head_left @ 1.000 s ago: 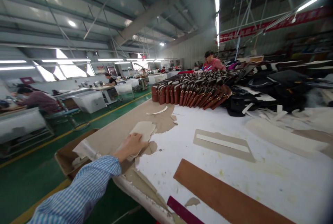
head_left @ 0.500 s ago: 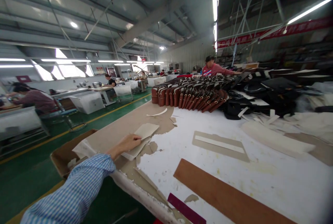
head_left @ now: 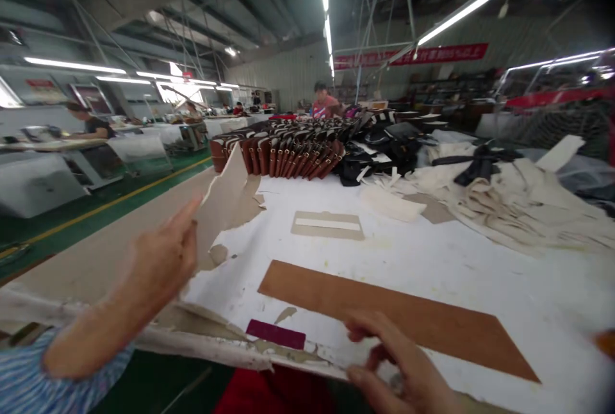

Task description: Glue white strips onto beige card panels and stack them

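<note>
My left hand [head_left: 166,250], slightly blurred, is closed at the table's left side on a beige sheet [head_left: 225,186] that stands tilted up with a ragged upper edge. Its lower part is hidden behind my fingers. Over the table's near edge, my right hand [head_left: 398,363] has its fingers bent and apart from the thumb, with nothing seen between them. Just beyond it lies a long brown strip [head_left: 384,302], flat on white paper [head_left: 423,260]. A small purple strip [head_left: 276,334] lies near the front edge. Farther back is a beige flat piece [head_left: 329,232] with a white strip across it.
Brown bags [head_left: 283,154] stand in packed rows at the far end of the table. Black pieces [head_left: 379,151] and heaped cream fabric [head_left: 519,190] cover the right back. A person [head_left: 325,103] is behind the bags. The white paper has torn edges at left.
The view has swung right. My left hand has come nearer, and the beige sheet, earlier lying flat with others, now stands up. My right hand has entered at the bottom.
</note>
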